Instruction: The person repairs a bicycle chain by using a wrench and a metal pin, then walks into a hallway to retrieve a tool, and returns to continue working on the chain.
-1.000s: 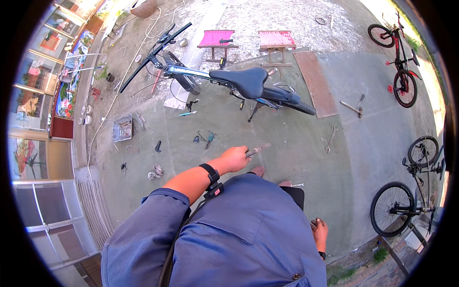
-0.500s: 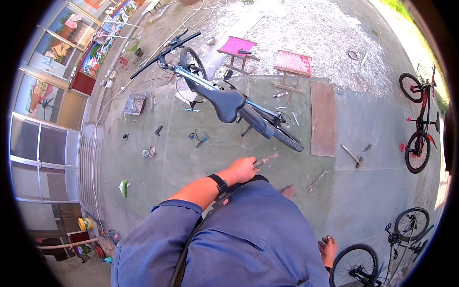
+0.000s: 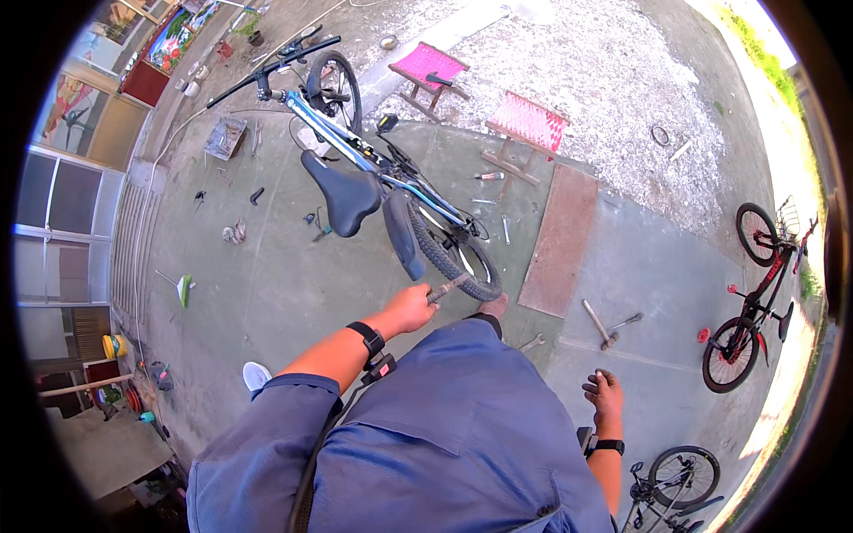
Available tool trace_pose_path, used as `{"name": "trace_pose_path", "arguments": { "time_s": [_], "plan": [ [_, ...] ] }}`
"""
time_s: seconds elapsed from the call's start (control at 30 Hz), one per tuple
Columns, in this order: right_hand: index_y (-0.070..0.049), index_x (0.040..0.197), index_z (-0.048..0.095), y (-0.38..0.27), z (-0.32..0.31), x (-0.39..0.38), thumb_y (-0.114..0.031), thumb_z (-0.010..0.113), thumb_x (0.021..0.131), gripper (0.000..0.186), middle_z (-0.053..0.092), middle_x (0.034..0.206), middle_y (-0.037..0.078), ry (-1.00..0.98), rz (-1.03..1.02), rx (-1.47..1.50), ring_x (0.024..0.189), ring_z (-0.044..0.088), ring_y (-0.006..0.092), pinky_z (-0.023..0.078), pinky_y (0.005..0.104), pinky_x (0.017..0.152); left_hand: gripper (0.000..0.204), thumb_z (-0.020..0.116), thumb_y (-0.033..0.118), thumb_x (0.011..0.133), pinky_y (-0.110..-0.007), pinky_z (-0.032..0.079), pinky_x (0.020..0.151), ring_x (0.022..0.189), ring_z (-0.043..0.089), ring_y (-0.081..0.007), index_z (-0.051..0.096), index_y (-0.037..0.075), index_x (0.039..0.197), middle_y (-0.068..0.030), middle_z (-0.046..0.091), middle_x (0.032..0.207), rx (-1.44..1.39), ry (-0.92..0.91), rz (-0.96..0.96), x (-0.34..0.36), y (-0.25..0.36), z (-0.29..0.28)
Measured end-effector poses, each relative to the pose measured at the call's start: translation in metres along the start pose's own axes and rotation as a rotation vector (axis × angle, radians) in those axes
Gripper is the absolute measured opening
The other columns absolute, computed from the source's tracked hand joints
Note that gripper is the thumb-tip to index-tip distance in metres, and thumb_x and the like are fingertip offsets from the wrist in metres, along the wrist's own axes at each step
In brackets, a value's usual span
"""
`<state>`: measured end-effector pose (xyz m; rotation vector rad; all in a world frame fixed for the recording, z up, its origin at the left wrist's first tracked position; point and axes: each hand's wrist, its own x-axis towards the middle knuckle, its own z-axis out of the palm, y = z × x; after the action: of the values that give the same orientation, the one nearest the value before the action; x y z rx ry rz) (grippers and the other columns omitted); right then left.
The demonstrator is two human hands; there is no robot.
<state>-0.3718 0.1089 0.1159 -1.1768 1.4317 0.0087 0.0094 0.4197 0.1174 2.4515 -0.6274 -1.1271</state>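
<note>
In my left hand [image 3: 410, 308] is a short, worn hand tool [image 3: 450, 287] with a brownish, narrow end; its exact kind is hard to make out. My fingers are wrapped round its handle. The tool's tip appears close to the rear wheel [image 3: 458, 258] of the blue and white bicycle [image 3: 333, 133], though I cannot tell whether they touch. The bicycle stands upright with a black saddle [image 3: 342, 197] and a black rear mudguard [image 3: 402, 235]. My right hand [image 3: 606, 395] hangs to the right, its fingers loosely curled and apart, with nothing visible in it.
A hammer [image 3: 601, 327] and an open-ended wrench [image 3: 534, 341] lie on the floor to the right, near a brown board [image 3: 560, 240]. Two folding stools [image 3: 526, 123] stand beyond. A red and black bicycle [image 3: 762, 293] and a grey one [image 3: 680, 484] are at the right.
I have stepped closer to the blue and white bicycle, and the view has turned. The tool in my left hand is now near the rear wheel. My right forearm has come into view.
</note>
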Motion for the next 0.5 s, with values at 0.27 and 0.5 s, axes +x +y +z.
{"name": "trace_pose_path", "arguments": {
  "time_s": [0.27,0.5],
  "plan": [
    [-0.004,0.115,0.058,-0.109,-0.021,0.087,-0.025,0.058,0.093,0.03,0.066,0.098,0.009,-0.159,-0.009,-0.284,0.078,0.067,0.0178,0.05,0.0284,0.061,0.031,0.063,0.03,0.085,-0.048,0.047,0.073,0.085,0.061,-0.0406,0.058,0.002,0.096,-0.0205,0.065,0.088,-0.158,0.079,-0.074,0.052,0.062,-0.005],
    [-0.002,0.106,0.064,-0.196,-0.005,0.177,-0.025,0.066,0.088,0.028,0.069,0.092,0.007,-0.454,-0.084,-0.746,0.076,0.066,0.0157,0.051,0.028,0.064,0.032,0.063,0.031,0.084,-0.048,0.047,0.073,0.085,0.06,-0.0429,0.058,0.001,0.094,-0.0227,0.063,0.087,-0.273,0.266,-0.243,0.078,0.078,-0.004]
  ]
}}
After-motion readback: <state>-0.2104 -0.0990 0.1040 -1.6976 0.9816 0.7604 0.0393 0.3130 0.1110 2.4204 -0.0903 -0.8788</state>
